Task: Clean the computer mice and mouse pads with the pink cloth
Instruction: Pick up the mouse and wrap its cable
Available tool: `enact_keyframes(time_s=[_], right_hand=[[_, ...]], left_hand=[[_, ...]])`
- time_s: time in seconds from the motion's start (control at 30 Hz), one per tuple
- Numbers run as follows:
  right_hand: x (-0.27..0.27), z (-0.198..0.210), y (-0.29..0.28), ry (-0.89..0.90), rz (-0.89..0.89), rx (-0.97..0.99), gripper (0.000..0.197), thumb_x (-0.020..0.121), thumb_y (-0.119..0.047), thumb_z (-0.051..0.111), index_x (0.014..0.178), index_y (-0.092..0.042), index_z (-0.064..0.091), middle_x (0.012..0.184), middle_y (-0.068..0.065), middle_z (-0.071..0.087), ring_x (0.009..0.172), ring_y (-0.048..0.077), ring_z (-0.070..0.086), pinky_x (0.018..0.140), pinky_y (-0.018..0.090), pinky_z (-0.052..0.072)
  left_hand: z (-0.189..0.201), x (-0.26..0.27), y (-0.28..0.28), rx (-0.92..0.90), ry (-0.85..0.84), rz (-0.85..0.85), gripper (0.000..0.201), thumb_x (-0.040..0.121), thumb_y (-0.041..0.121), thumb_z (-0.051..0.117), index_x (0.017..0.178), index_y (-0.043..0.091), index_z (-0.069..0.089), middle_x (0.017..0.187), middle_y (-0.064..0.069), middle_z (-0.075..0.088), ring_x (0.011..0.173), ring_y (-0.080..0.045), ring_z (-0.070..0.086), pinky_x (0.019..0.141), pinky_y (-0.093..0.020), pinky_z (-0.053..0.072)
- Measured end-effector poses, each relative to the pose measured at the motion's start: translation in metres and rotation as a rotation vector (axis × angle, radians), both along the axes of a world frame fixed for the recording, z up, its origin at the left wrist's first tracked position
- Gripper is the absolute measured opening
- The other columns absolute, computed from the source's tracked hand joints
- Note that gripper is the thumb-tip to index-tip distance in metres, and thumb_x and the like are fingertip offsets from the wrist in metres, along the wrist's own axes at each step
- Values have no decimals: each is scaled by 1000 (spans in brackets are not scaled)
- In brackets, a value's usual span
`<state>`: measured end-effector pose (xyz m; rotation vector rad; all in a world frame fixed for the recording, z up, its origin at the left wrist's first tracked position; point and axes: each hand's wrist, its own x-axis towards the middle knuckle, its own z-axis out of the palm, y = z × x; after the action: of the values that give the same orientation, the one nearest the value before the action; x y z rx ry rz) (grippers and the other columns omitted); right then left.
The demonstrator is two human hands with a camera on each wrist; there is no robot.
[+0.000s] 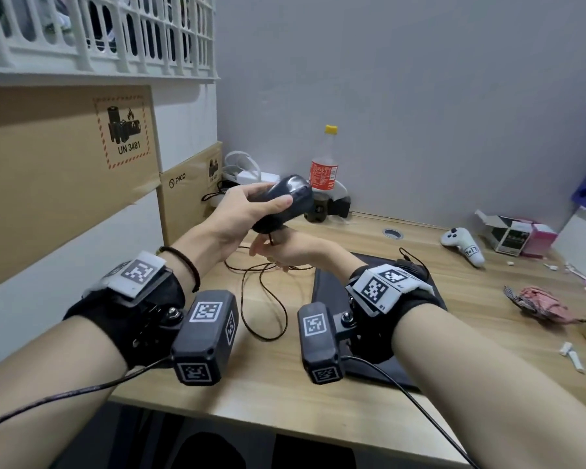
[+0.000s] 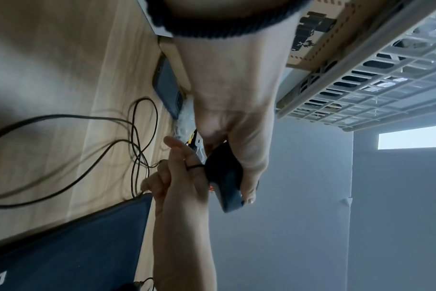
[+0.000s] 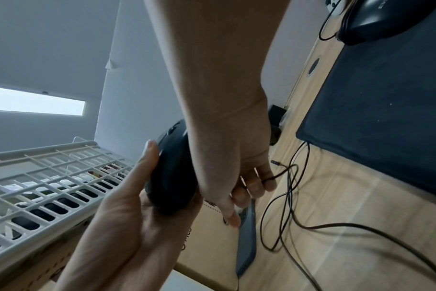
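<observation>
My left hand (image 1: 251,211) grips a black wired mouse (image 1: 286,198) and holds it up above the desk, thumb across its side. Just under it, my right hand (image 1: 278,253) has its fingers curled round the mouse's thin black cable (image 1: 268,299), which loops down onto the wood. In the right wrist view the cable (image 3: 274,178) passes between the fingers (image 3: 256,187). A second black mouse (image 3: 386,17) lies on the dark mouse pad (image 1: 329,292). The crumpled pink cloth (image 1: 542,304) lies on the desk at the right, away from both hands.
Cardboard boxes (image 1: 65,170) and a white crate stand along the left. A cola bottle (image 1: 323,164) and chargers sit at the back wall. A white controller (image 1: 464,243) and a small open box (image 1: 511,233) lie at the far right. A dark phone (image 3: 247,236) leans by the boxes.
</observation>
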<state>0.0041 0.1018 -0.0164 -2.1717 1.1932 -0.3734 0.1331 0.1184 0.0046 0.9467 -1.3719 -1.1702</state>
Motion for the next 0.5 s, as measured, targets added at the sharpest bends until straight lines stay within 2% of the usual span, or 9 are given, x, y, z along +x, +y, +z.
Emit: enact_keyframes(time_s=[0.13,0.23,0.3,0.37,0.4,0.43,0.5], right_hand=[[-8,-1,2,47,-30,18,30,101,-13,37,109,-7,65,65,-1,40,57,14,38,52,23,35],[-15,-3,0,86,-24,49,30,101,-17,38,105,-6,66,66,1,40,55,15,37,49,22,34],[-24,1,0,73,-58,48,35,102,-26,41,96,-5,68,65,2,39,52,15,35,45,21,31],[-34,10,0,46,-140,-30,47,99,-45,44,74,-11,66,58,-1,37,47,12,33,44,20,29],[-40,15,-1,23,-207,-94,54,96,-54,46,63,-14,60,54,-4,37,46,10,33,45,21,29],[-43,19,-1,-39,-283,-148,58,92,-60,47,54,-16,51,51,-6,36,45,8,33,48,23,28],[-49,22,-7,-206,-365,-203,61,90,-62,49,52,-15,41,51,-3,35,46,8,33,54,25,27]], left_hand=[[-2,-6,4,-34,-80,-60,47,80,10,74,125,14,61,116,-9,67,102,-21,66,85,-29,55],[-1,-11,0,-123,-220,53,51,76,9,78,124,16,62,113,-4,68,102,-17,66,84,-22,54],[-4,-4,-7,-194,-476,234,50,72,16,81,119,22,65,110,0,67,101,-15,63,84,-20,49],[-11,8,-11,-232,-732,347,48,69,27,82,114,27,65,111,3,65,103,-14,60,86,-21,45],[-15,14,-11,-220,-768,317,46,70,32,82,112,26,65,111,4,65,103,-13,60,85,-20,45],[-18,17,-9,-193,-733,237,41,73,35,80,110,26,65,109,6,66,101,-11,62,82,-18,47],[-17,15,2,-152,-589,27,28,82,38,71,108,27,67,106,5,67,93,-5,65,74,-14,51]])
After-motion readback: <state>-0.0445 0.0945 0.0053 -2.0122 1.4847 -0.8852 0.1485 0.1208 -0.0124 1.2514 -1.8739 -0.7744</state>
